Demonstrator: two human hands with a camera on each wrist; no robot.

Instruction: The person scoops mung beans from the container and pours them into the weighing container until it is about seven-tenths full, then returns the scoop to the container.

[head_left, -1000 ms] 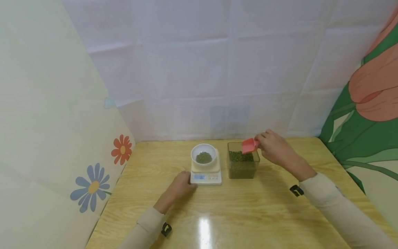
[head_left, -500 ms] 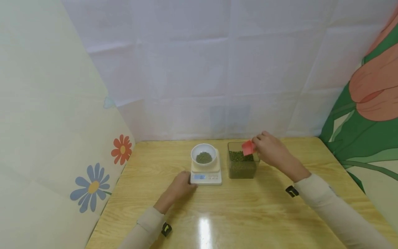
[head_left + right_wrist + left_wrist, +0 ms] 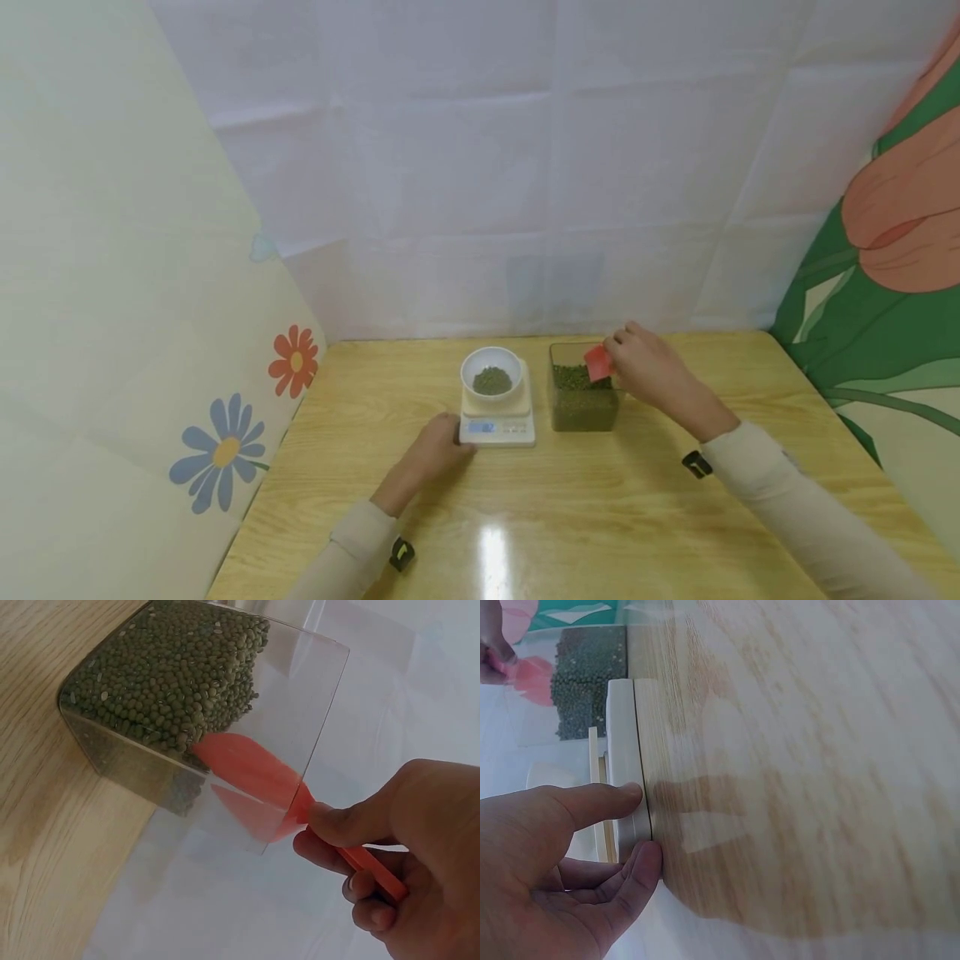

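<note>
My right hand [image 3: 656, 367] grips the handle of a red scoop [image 3: 247, 765]. The scoop's blade dips inside a clear square container [image 3: 585, 417], its tip at the surface of the mung beans [image 3: 169, 675]. To the left stands a white kitchen scale [image 3: 498, 427] with a lit display, and on its platform sits a white bowl [image 3: 472, 362] with a small heap of mung beans [image 3: 492, 381]. My left hand [image 3: 433, 446] holds the scale by its front left corner, thumb [image 3: 607, 802] on one side and curled fingers on the other.
The wooden table [image 3: 585, 517] backs onto a white sheet [image 3: 450, 167]. A flower-patterned panel [image 3: 150, 333] stands at the left, and another panel [image 3: 885, 333] with large leaves at the right. Black wrist devices [image 3: 697, 464] hang by both sleeves.
My right hand has moved left and slightly down, tilting the scoop so its blade goes lower into the container. The left hand, scale and bowl stay as they were.
</note>
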